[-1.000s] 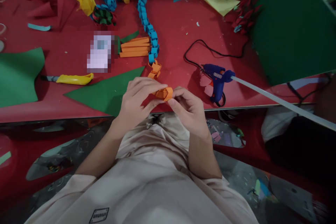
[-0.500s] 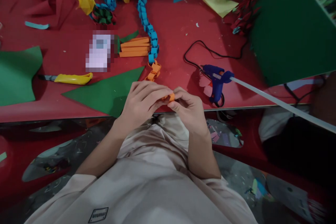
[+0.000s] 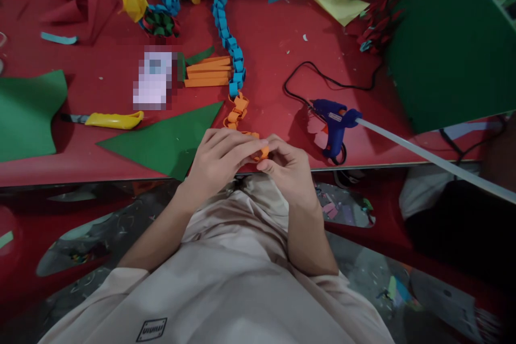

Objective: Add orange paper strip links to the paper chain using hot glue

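Both my hands meet at the table's front edge around the orange end of a paper chain. My left hand (image 3: 220,158) is closed on an orange paper link (image 3: 262,153), its fingers reaching over the top. From the other side, my right hand (image 3: 289,169) pinches that same link between thumb and fingers. Beyond the hands the orange paper chain (image 3: 237,110) runs up to a blue paper chain (image 3: 229,37), which stretches to the back of the table. Orange paper strips (image 3: 207,75) lie just left of the blue links.
A blue glue gun (image 3: 332,123) with a long glue stick lies to the right, its black cord curling behind. A yellow cutter knife (image 3: 115,120), green paper (image 3: 169,137) and a blurred-out phone (image 3: 153,80) lie to the left. A large green board (image 3: 451,48) stands at the right.
My left fingers have shifted slightly, and more of the orange links shows beside and between my hands. The whole view has moved a little.
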Demonstrator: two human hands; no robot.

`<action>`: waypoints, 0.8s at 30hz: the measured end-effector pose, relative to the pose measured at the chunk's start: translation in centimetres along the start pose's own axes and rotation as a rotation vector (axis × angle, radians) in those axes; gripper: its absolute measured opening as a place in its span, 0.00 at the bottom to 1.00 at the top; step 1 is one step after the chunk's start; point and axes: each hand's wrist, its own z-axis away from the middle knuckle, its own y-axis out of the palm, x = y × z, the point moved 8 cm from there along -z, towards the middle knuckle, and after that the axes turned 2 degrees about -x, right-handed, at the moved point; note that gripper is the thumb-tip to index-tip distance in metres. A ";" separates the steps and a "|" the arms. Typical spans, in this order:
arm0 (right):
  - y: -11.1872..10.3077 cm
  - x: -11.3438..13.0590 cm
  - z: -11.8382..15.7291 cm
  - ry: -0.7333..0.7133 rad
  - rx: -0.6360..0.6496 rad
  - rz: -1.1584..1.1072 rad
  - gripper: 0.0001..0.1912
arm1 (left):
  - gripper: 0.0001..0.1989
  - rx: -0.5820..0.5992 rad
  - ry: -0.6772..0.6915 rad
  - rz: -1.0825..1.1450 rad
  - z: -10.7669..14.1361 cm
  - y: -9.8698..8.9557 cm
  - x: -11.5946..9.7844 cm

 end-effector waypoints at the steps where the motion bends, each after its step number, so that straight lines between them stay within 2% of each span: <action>1: 0.0 0.1 0.0 -0.016 -0.008 0.001 0.18 | 0.17 0.002 0.003 -0.003 0.0 0.0 -0.1; 6: 0.0 0.4 0.2 -0.070 -0.063 0.121 0.17 | 0.16 0.031 0.021 -0.052 0.2 0.4 -0.4; 9: 0.4 0.1 0.0 -0.052 -0.046 0.103 0.15 | 0.15 -0.034 0.011 -0.064 0.3 -0.1 -0.2; 12: 0.7 -0.3 -0.3 -0.020 -0.027 0.060 0.19 | 0.15 -0.074 0.006 -0.050 0.4 -0.3 0.0; 16: 0.8 0.2 -0.5 -0.080 -0.054 0.124 0.22 | 0.13 -0.103 0.006 -0.060 0.4 -0.6 0.1; 18: 1.0 0.4 -0.5 -0.098 -0.052 0.122 0.20 | 0.12 -0.102 -0.021 -0.058 0.4 -0.7 0.2; 21: 1.4 0.2 -0.5 -0.056 -0.015 0.091 0.18 | 0.11 -0.104 -0.085 -0.053 0.5 -0.9 0.6; 24: 1.2 0.1 -0.6 -0.040 -0.070 0.124 0.23 | 0.14 -0.098 -0.069 -0.058 0.6 -0.8 0.4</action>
